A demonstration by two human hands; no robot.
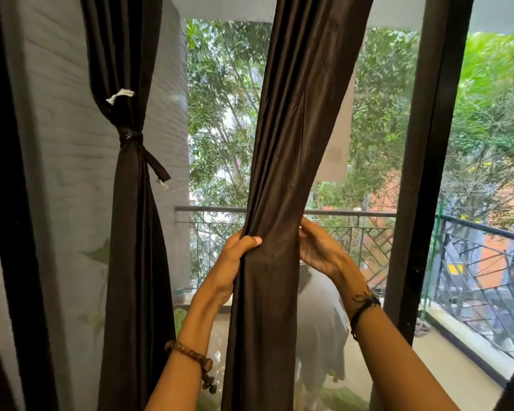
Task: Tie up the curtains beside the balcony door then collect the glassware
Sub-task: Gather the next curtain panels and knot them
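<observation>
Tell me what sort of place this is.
Most likely a home, at the doorway to an upper-floor balcony. Dark curtains hang by a black door frame, one already tied back; outside, a metal railing faces treetops. Both hands gather the middle curtain.

Door frame (428,161): dark, upright.
Railing (353,215): metal, beyond the frame.
Trees (229,114): past the railing, daylit.
Balcony floor (445,369): pale tile.

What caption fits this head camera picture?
Both hands, left and right, gather the loose dark curtain; the other curtain is already tied.
</observation>
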